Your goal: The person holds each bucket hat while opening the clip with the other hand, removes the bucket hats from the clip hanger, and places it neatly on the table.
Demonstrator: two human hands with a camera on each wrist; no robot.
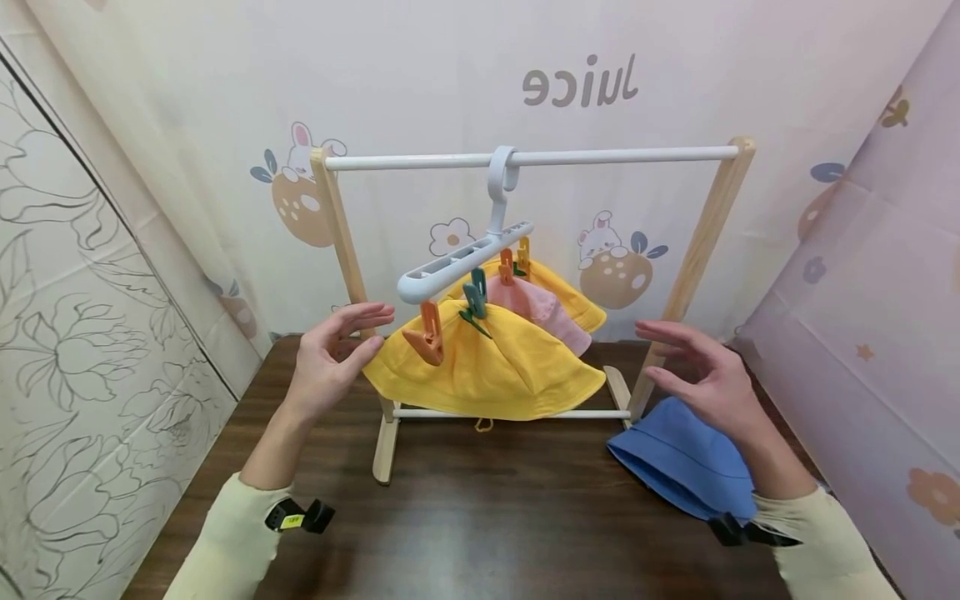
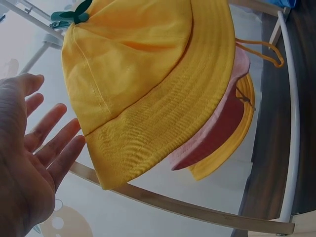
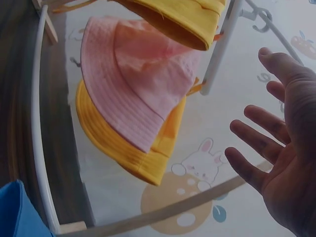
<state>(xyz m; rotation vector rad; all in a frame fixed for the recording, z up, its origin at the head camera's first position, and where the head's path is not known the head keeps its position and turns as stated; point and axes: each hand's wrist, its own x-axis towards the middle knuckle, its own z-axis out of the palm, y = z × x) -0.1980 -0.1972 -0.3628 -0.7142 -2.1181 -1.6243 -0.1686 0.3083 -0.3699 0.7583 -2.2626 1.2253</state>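
Note:
A yellow bucket hat (image 1: 517, 367) hangs at the front of a pale hanger (image 1: 457, 262), gripped by a dark green clip (image 1: 476, 293). An orange clip (image 1: 427, 335) dangles beside it at the hanger's near end. Behind, a pink hat (image 3: 143, 59) and a second yellow hat (image 3: 128, 155) hang from more clips. My left hand (image 1: 330, 354), fingers spread, is right at the front hat's left brim and holds nothing. On the other side my right hand (image 1: 705, 375) is raised with relaxed fingers, apart from the hats, above a blue hat (image 1: 686, 458) lying on the table.
The hanger hooks over the white top bar (image 1: 622, 157) of a wooden rack. Its wooden legs (image 1: 386, 450) stand on a dark brown table (image 1: 480, 508). Printed curtains (image 1: 405, 75) enclose the back and sides.

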